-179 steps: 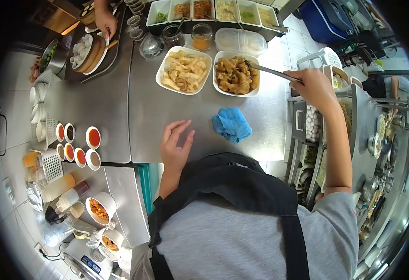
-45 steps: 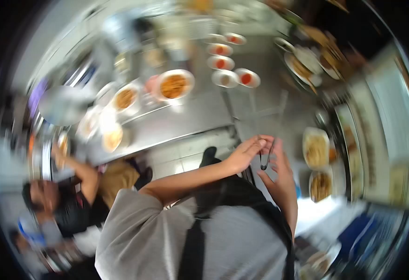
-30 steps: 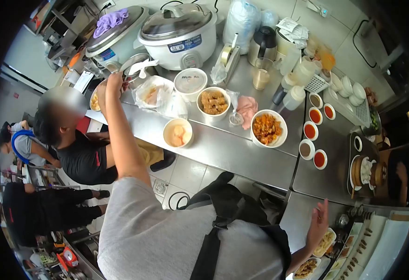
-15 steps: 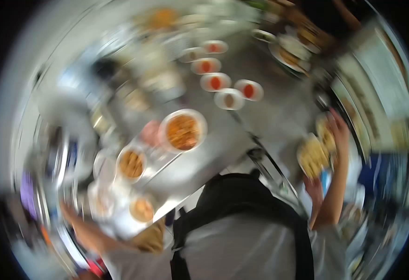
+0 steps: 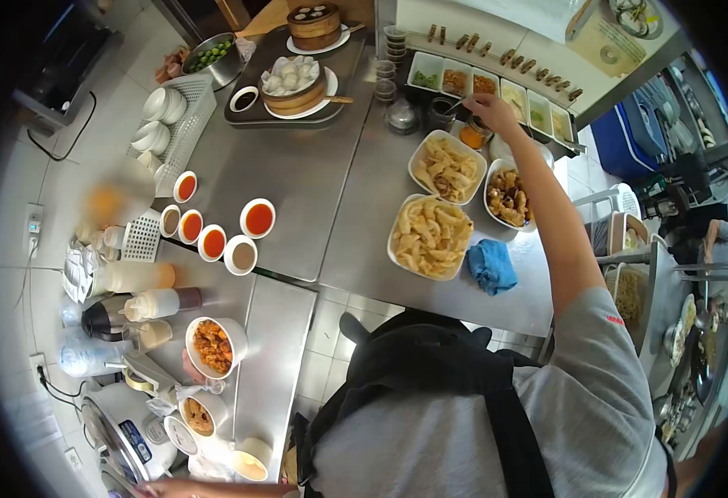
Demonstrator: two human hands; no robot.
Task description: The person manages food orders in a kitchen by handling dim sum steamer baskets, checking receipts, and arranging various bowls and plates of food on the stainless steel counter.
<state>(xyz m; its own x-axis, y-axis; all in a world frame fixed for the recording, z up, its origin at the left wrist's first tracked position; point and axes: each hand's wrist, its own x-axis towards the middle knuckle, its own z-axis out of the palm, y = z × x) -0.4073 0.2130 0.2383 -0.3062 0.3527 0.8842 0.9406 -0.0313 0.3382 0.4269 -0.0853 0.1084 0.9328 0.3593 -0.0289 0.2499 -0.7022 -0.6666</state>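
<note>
at 1 o'clock, r. hand holds utensil in dark jar; bowl w/ brown pcs near, 2 o'clock; l. hand cropped by edge, 7 o'clock, grip can't tell

Kitchen interior, comprising a pale wall with power outlet at left; steel worktable, far centre, its right end catching brighter light; steel counter, near left; light floor tiles beside it; white plastic chair, right.
</note>
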